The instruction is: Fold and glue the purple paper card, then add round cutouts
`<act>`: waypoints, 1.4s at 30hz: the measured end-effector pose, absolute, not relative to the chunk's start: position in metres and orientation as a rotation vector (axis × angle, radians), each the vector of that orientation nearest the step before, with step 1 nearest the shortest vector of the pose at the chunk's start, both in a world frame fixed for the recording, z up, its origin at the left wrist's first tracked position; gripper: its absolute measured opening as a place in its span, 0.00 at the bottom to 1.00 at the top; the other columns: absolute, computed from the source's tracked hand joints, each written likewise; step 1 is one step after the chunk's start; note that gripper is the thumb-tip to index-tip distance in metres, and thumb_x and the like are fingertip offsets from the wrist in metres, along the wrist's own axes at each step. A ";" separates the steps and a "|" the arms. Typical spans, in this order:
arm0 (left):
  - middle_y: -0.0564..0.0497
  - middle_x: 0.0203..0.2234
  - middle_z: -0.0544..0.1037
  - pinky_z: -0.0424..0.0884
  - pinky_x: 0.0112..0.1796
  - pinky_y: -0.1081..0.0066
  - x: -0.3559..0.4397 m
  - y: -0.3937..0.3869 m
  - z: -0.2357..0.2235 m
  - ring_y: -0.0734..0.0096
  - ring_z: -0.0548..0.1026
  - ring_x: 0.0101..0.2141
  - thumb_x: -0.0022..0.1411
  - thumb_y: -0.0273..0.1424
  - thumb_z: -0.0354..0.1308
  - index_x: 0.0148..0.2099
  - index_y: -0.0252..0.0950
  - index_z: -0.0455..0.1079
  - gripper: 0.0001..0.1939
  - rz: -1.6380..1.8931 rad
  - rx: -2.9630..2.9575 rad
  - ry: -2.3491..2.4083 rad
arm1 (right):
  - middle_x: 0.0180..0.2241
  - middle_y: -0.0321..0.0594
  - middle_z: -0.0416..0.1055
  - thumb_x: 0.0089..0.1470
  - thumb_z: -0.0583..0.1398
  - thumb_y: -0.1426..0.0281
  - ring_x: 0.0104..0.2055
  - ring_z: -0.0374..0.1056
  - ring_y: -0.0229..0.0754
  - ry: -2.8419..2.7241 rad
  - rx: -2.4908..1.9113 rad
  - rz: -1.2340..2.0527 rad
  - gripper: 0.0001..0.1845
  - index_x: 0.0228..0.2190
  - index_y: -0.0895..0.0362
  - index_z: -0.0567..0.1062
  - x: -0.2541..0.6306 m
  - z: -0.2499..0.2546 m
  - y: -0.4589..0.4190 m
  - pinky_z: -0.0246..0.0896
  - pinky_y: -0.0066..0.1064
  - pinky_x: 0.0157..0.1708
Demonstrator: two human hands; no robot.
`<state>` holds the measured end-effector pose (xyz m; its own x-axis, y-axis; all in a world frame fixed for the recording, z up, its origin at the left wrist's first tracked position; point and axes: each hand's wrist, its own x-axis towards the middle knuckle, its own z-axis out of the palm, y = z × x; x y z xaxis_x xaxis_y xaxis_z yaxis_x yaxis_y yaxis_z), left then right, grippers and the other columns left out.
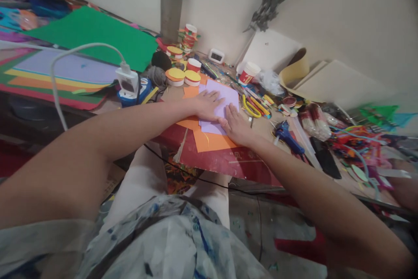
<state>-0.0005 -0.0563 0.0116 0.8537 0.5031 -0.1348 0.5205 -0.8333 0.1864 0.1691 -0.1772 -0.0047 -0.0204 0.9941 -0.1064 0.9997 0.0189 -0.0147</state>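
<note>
My left hand point(209, 105) lies flat with fingers stretched out on a sheet of purple paper point(222, 90). My right hand point(237, 126) also rests on the purple paper, at its right edge, fingers extended. The two hands almost meet near the middle of the sheet. Under the purple paper are sheets of orange paper point(209, 141), sticking out at the left and front. All of this lies on a red board point(196, 156) at the table's front edge. Yellow-handled scissors point(251, 107) lie just right of the purple paper.
Left of my hands stand a blue power strip point(135, 94) with a white plug and stacked coloured sheets point(62, 66). A blue glue gun point(289, 136) lies to the right. Behind are round paper drums point(175, 77), a paper cup point(249, 73) and a grey bottle point(171, 7).
</note>
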 end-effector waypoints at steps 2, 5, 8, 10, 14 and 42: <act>0.34 0.82 0.44 0.39 0.78 0.44 -0.005 -0.058 0.015 0.39 0.41 0.81 0.66 0.59 0.49 0.83 0.27 0.46 0.56 -0.105 2.813 0.756 | 0.81 0.57 0.47 0.73 0.33 0.42 0.83 0.41 0.55 2.207 2.168 -0.148 0.52 0.78 0.68 0.54 0.170 0.008 -0.175 0.43 0.50 0.80; 0.32 0.78 0.59 0.51 0.76 0.50 -0.011 -0.062 0.020 0.44 0.56 0.78 0.75 0.49 0.36 0.78 0.27 0.60 0.42 0.069 2.772 0.824 | 0.82 0.53 0.43 0.71 0.29 0.41 0.84 0.37 0.52 2.352 2.275 -0.066 0.54 0.79 0.65 0.51 0.175 0.026 -0.153 0.38 0.49 0.81; 0.31 0.80 0.53 0.47 0.77 0.51 -0.012 -0.064 0.018 0.45 0.50 0.79 0.76 0.50 0.36 0.80 0.22 0.54 0.44 0.110 2.802 0.871 | 0.82 0.55 0.40 0.73 0.28 0.44 0.84 0.36 0.52 2.466 2.448 -0.035 0.51 0.80 0.66 0.47 0.177 0.027 -0.117 0.40 0.54 0.80; 0.31 0.81 0.44 0.41 0.78 0.49 -0.012 -0.064 0.014 0.44 0.41 0.81 0.72 0.60 0.40 0.82 0.21 0.45 0.55 0.001 2.821 0.851 | 0.82 0.55 0.37 0.74 0.30 0.48 0.84 0.34 0.52 2.387 2.456 -0.070 0.48 0.80 0.67 0.45 0.174 0.017 -0.095 0.40 0.56 0.79; 0.32 0.82 0.41 0.37 0.78 0.50 -0.012 -0.063 0.006 0.45 0.38 0.81 0.63 0.72 0.42 0.83 0.23 0.40 0.67 -0.050 2.812 0.850 | 0.82 0.57 0.40 0.74 0.32 0.46 0.84 0.37 0.56 2.261 2.308 -0.172 0.49 0.79 0.66 0.49 0.174 -0.013 -0.077 0.36 0.61 0.79; 0.31 0.82 0.38 0.36 0.78 0.48 -0.010 -0.062 0.011 0.43 0.37 0.81 0.63 0.69 0.46 0.83 0.23 0.42 0.65 -0.150 2.813 0.891 | 0.82 0.58 0.30 0.73 0.33 0.42 0.84 0.26 0.54 2.360 2.125 -0.219 0.52 0.80 0.68 0.39 0.160 -0.011 -0.190 0.29 0.57 0.80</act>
